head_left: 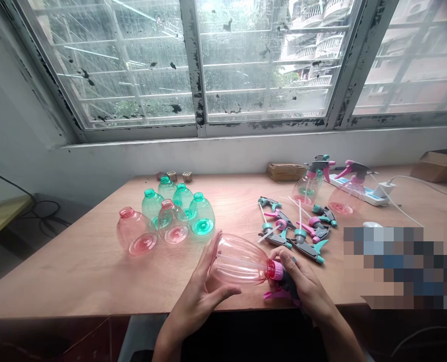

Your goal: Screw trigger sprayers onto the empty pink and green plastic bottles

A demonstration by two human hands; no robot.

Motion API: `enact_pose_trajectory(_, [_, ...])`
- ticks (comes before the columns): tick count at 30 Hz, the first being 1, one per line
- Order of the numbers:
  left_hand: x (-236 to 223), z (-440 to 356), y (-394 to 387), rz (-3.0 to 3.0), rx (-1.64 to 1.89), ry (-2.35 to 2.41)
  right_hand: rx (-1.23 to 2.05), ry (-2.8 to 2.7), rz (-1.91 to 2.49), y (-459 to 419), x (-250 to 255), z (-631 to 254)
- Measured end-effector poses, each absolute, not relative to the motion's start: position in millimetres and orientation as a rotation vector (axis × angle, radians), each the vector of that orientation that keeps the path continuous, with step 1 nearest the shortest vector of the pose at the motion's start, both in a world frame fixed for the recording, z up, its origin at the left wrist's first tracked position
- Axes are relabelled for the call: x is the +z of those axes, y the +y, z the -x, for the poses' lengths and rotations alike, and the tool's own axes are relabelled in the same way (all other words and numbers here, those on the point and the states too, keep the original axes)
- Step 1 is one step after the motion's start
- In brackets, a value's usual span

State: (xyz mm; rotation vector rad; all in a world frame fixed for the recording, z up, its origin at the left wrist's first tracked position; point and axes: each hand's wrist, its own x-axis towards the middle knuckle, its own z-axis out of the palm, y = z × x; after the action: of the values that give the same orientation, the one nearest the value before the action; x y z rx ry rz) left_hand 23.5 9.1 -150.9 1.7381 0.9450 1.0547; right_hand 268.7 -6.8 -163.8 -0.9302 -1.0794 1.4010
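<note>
A clear pink plastic bottle (238,260) lies on its side above the near edge of the wooden table (76,261). My left hand (203,291) wraps round its base with the fingers closed on it. My right hand (302,284) grips a pink and grey spray trigger head (280,281) sitting at the bottle's neck. Loose trigger heads (297,229) with dip tubes lie in a pile just beyond my right hand.
Several empty pink and green bottles (171,216) stand at the table's left middle. Two assembled spray bottles (331,188) stand at the back right beside a power strip (362,193). A brown block (286,172) and a cardboard box (436,166) lie by the wall.
</note>
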Motion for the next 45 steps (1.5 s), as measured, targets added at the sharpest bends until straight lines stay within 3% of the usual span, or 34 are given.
enact_pose_trajectory(6, [-150.6, -24.6, 6.2, -1.610, 1.082, 0.895, 1.343, -1.106, 0.940, -8.7, -165.0, -268.0])
enact_pose_trajectory(14, [-141.6, -70.7, -14.1, -1.407, 1.586, 0.970, 1.260, -1.006, 0.967, -12.0, -168.5, -269.9])
enact_pose_trajectory(21, [-135.8, -78.0, -31.6, -1.812, 2.017, 0.835, 1.558, -0.971, 0.972, -18.3, -168.7, -272.2])
enact_pose_trajectory(28, [-151.9, -74.5, -4.0, -1.638, 1.998, 0.665, 1.586, -1.019, 0.997, -15.8, -159.5, -286.4])
enact_pose_trajectory(33, [-162.8, -86.7, 7.7, -1.205, 1.902, 0.845, 1.247, -1.250, 0.989, 0.7, -140.3, -310.8])
enact_pose_trajectory(40, [-155.2, -83.2, 1.5, -1.401, 1.396, 0.948, 0.502, -1.342, 1.194, 43.2, -54.2, -333.3])
enact_pose_trajectory(45, [-147.1, -79.3, 3.0, -1.650, 1.245, 0.787, -0.002, -1.608, 1.629, 117.4, -3.7, -344.8])
